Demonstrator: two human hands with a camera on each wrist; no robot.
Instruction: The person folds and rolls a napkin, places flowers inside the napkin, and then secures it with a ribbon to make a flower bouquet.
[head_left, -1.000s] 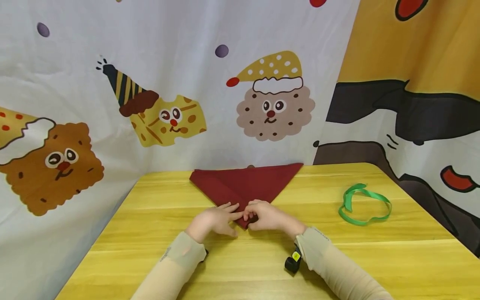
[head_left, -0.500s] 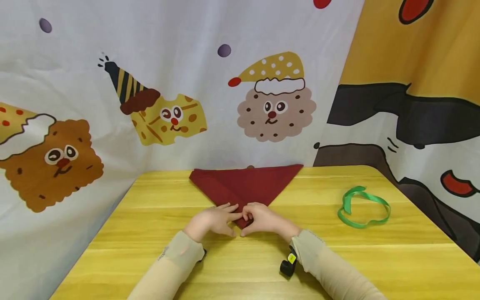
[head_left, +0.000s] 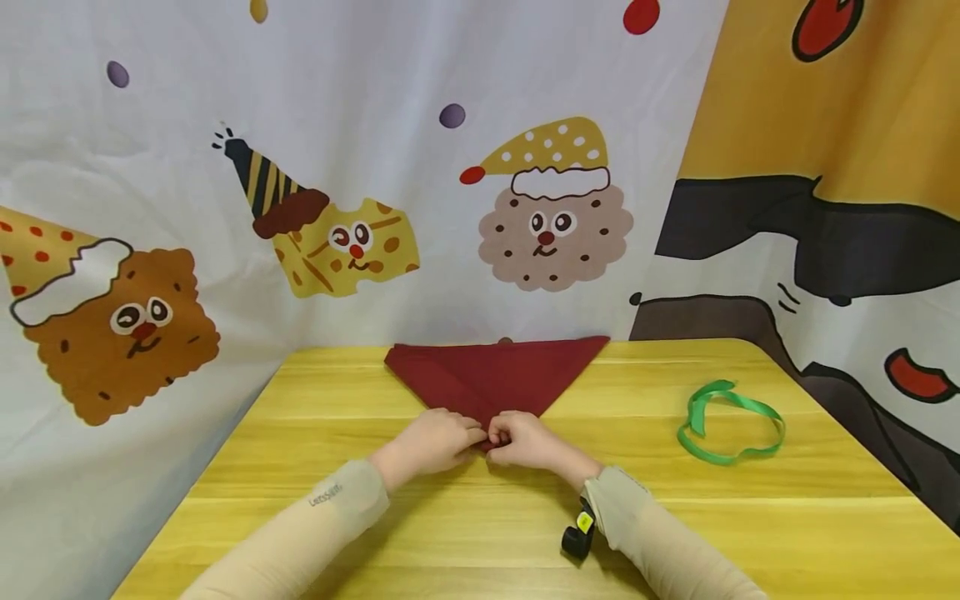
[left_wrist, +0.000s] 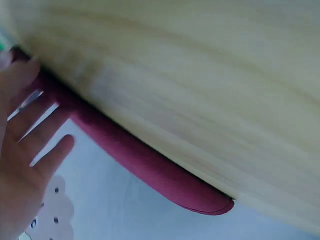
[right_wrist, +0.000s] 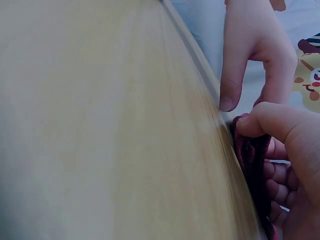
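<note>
A dark red cloth [head_left: 510,371], folded into a triangle, lies toward the back of the table with its point facing me. My right hand [head_left: 525,442] pinches that near point between thumb and curled fingers; in the right wrist view the pinched edge [right_wrist: 254,160] looks folded over in layers. My left hand [head_left: 433,446] rests at the cloth's left side, its fingertips meeting the right hand's. Seen from the left wrist, its fingers [left_wrist: 47,120] are fairly straight and spread along the cloth's edge. Both hands cover part of the near point.
A loosely looped green ribbon [head_left: 731,458] lies on the wooden table [head_left: 450,542] at the right. Behind the table's far edge hangs a curtain [head_left: 442,50] printed with cartoon cookies and cheese. A small black camera [head_left: 577,542] hangs under the right wrist.
My left hand has turned over and moved slightly in, its spread fingers drawing together at the cloth's near point. The right thumb has shifted a little at the point. The cloth has barely moved.
</note>
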